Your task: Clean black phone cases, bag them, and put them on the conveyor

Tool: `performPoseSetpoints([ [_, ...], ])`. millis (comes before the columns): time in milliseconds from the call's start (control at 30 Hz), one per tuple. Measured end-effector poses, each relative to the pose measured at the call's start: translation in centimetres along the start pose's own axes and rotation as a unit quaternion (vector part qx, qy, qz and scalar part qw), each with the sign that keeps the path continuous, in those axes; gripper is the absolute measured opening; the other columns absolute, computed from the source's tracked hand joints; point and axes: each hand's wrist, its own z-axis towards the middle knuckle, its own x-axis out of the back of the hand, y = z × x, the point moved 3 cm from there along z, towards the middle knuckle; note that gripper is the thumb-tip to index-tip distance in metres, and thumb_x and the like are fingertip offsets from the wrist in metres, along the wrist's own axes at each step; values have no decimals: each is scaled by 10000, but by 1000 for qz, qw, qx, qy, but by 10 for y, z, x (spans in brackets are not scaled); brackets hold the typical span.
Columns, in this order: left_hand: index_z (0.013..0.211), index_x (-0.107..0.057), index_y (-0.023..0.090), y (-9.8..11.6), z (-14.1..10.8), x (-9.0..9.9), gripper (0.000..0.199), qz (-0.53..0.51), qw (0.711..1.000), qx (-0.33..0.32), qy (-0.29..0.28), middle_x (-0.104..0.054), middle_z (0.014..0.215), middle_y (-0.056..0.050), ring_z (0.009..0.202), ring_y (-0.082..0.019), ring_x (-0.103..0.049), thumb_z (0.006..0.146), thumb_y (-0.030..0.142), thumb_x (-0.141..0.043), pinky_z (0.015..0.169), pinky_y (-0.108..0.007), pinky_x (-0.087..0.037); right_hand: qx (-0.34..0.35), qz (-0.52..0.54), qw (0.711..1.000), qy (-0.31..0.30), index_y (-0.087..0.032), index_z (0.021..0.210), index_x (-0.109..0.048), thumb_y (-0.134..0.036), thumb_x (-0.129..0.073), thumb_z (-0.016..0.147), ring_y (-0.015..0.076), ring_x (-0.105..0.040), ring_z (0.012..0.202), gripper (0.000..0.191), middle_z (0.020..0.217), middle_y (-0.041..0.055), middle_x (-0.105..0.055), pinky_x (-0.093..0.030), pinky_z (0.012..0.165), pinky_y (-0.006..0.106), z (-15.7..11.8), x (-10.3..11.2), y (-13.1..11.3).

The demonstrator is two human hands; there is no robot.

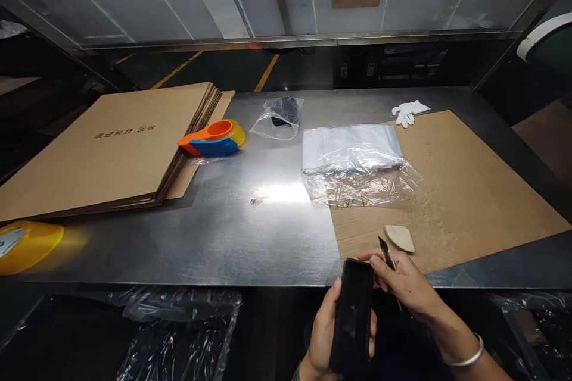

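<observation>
Two hands work close together; the left hand [324, 330] grips a black case [353, 315]; the right hand [397, 280] pinches a knife [386, 253].

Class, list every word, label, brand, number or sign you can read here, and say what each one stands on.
"?进科技-回收": on the top sheet of the cardboard stack; its first character is too unclear to be sure of.
White label on the yellow tape roll at the left edge: too blurred to read.
I can read no others.
</observation>
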Motion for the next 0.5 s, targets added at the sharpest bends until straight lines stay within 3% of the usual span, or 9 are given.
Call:
performPoseSetpoints([
  [100,670,-653,49,0,-1,0,709,-5,999,32,7,-581,505,-76,338,-117,-535,837,610,-251,303,-175,-331,12,-23,999,-30,-128,834,-607,-607,-474,807,73,-348,493,498,578,-43,-415,-319,476,211,-2,-3,-2],
  [267,566,-627,46,-1,-3,0,714,2,998,54,8,-560,479,-86,331,-104,-509,833,605,-273,296,-168,-318,4,-102,994,24,-137,781,-593,-621,-400,831,90,-388,482,524,525,-42,-410,-327,466,212,-2,1,8],
  [367,580,-630,38,1,-2,1,718,19,999,32,27,-562,472,-90,346,-103,-506,831,616,-285,318,-170,-341,-4,-180,974,138,-151,879,-585,-615,-298,868,125,-441,500,545,522,-32,-439,-357,496,236,-2,24,13],
  [500,841,-634,77,15,0,1,586,65,984,-93,135,-646,548,-92,459,-150,-580,793,624,-430,449,-217,-443,-18,-311,896,317,-191,1066,-513,-565,-227,897,218,-548,708,500,769,57,-588,-382,639,317,-7,75,13],
])
